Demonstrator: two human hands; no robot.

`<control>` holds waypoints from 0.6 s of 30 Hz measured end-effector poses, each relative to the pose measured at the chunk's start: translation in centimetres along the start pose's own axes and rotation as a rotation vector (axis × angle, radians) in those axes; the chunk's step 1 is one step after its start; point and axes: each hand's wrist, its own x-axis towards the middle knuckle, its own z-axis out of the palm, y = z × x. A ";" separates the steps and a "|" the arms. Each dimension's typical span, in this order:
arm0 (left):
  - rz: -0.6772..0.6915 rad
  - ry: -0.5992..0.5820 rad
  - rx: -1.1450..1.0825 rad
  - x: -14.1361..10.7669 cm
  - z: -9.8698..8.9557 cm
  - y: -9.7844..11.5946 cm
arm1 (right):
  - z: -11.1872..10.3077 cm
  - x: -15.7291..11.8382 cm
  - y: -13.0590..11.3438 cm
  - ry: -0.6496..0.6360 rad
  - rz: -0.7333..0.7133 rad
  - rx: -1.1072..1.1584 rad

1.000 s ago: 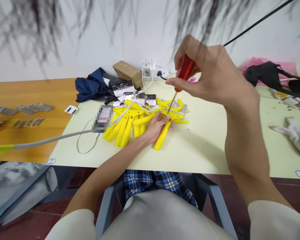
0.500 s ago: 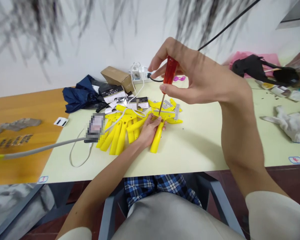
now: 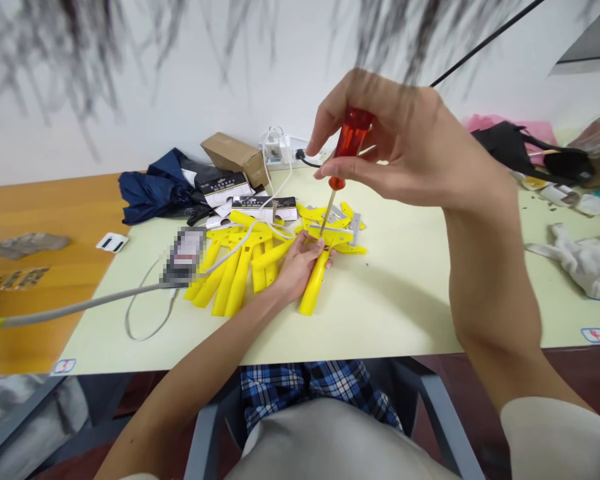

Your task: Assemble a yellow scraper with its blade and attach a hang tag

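The right hand (image 3: 405,140) grips a screwdriver with a translucent red handle (image 3: 353,133) between thumb and fingers, held slightly tilted. Its thin steel shaft (image 3: 329,210) comes down to the head of a bright yellow plastic scraper (image 3: 313,287). The left hand (image 3: 300,267) is clenched around that scraper's long handle, just beside a heap of similar yellow plastic scrapers (image 3: 237,280) on the pale green counter (image 3: 405,313). A rectangular steel blade (image 3: 355,227) stands out at the heap's far right. Behind the heap lie flat black-and-white boxes (image 3: 227,188), a brown cardboard box (image 3: 235,157), crumpled navy fabric (image 3: 155,190) and a white power strip (image 3: 283,155). A pixelated flat device (image 3: 184,257) lies on a grey cable (image 3: 80,303) left of the heap, and crumpled white cloth (image 3: 580,263) lies far right.
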 end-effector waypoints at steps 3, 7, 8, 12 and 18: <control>0.012 -0.008 -0.031 0.1 0.2 -0.1 | 0.3 0.3 0.0 0.044 -0.041 -0.084; -0.002 0.009 -0.039 -0.1 0.2 0.2 | 0.4 0.3 -0.5 -0.077 -0.053 0.008; -0.021 0.011 -0.029 -0.1 0.2 0.3 | 0.4 0.3 -0.7 -0.081 -0.047 0.037; -0.033 0.017 -0.024 -0.2 0.0 0.4 | 0.9 0.1 -1.1 0.054 0.000 0.003; -0.027 0.042 -0.057 -0.2 0.1 0.4 | 0.4 0.1 -0.8 -0.074 -0.016 -0.001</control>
